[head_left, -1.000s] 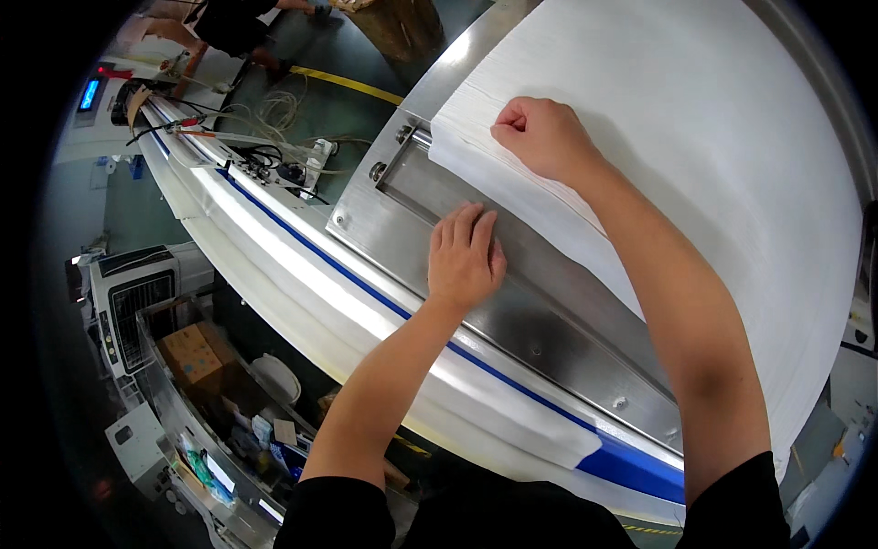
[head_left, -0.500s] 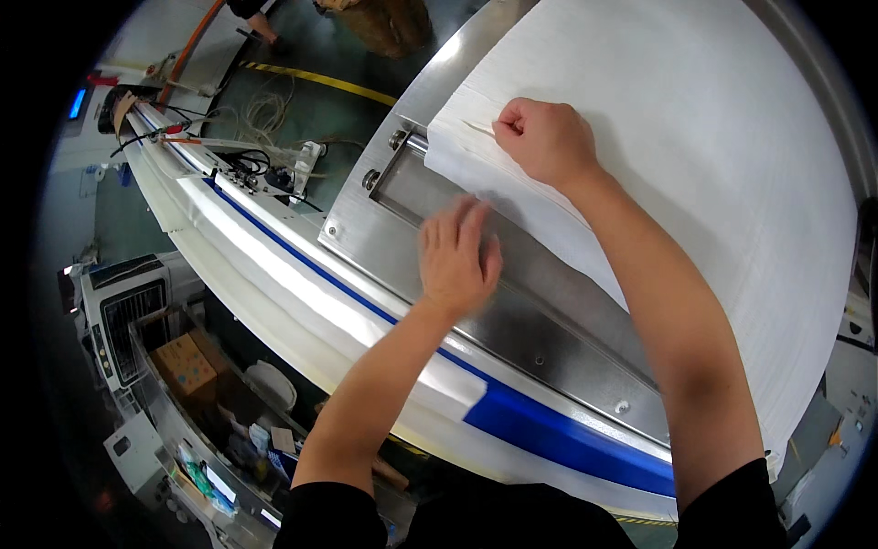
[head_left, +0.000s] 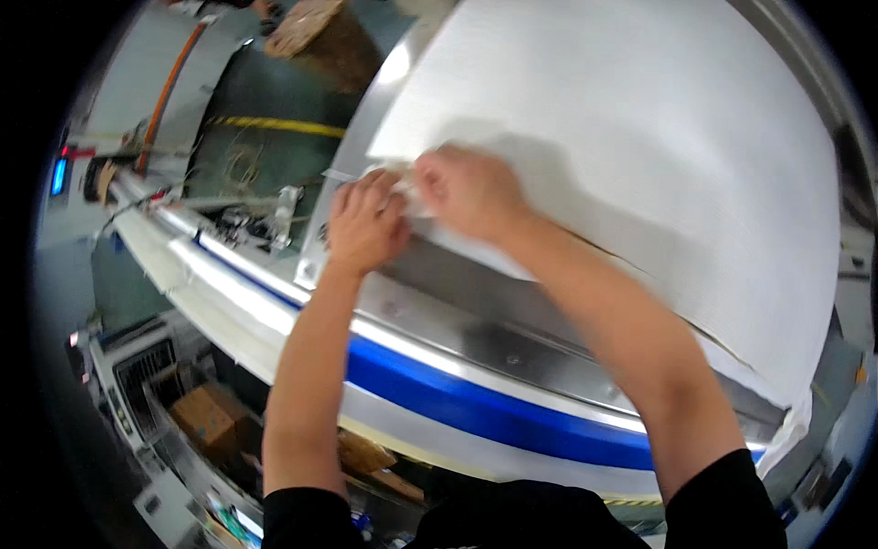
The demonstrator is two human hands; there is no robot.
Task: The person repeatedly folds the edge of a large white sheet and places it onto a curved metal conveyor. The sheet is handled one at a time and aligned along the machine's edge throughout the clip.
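Note:
A broad white cloth sheet (head_left: 631,119) covers most of the metal table (head_left: 439,316). My right hand (head_left: 471,194) is closed in a fist at its near-left corner, gripping the cloth's edge. Just to the left, my left hand (head_left: 368,222) has curled fingers closed on the same corner, where a bunched bit of cloth shows between the two hands. Both hands are somewhat blurred, and the fingertips are partly hidden. A dark slit runs along the cloth below my right forearm, where an upper layer parts from a lower one.
A blue strip (head_left: 476,398) and a pale metal rail run along the table's near edge. At the far left stands a brown cylindrical object (head_left: 325,41) near a yellow floor line (head_left: 279,125). A cardboard box (head_left: 208,416) sits in a cart at lower left.
My left hand has moved up and left from above the metal plate to the cloth corner. The right hand has moved left and slightly down, drawing the cloth's edge along.

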